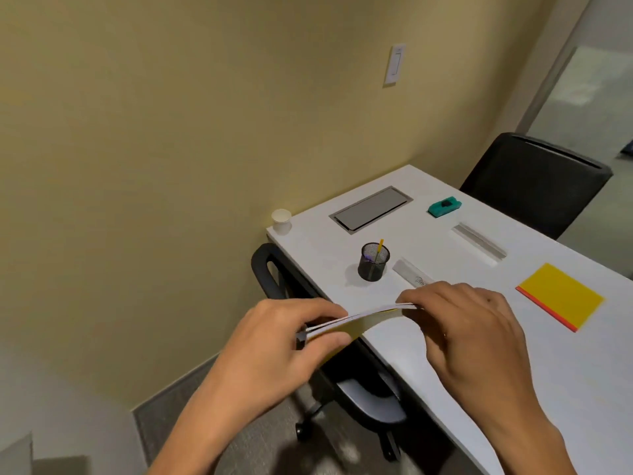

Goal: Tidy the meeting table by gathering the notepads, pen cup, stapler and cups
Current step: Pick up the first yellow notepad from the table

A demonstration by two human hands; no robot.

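Observation:
My left hand (pixel 274 341) and my right hand (pixel 469 323) both grip a thin notepad (pixel 363 320) seen edge-on, bent slightly, over the near left edge of the white table (pixel 428 354). A yellow notepad with an orange edge (pixel 561 296) lies flat at the right. A black mesh pen cup (pixel 374 262) holding a yellow pencil stands in the middle. A teal stapler (pixel 444 206) sits farther back. A white paper cup (pixel 281 221) stands on the far left corner.
A grey cable hatch (pixel 371 209) is set into the table's far end. A white ruler (pixel 412 274) and a silver strip (pixel 479 241) lie on the table. A black chair (pixel 534 183) stands at the far side, another (pixel 342 371) below the left edge.

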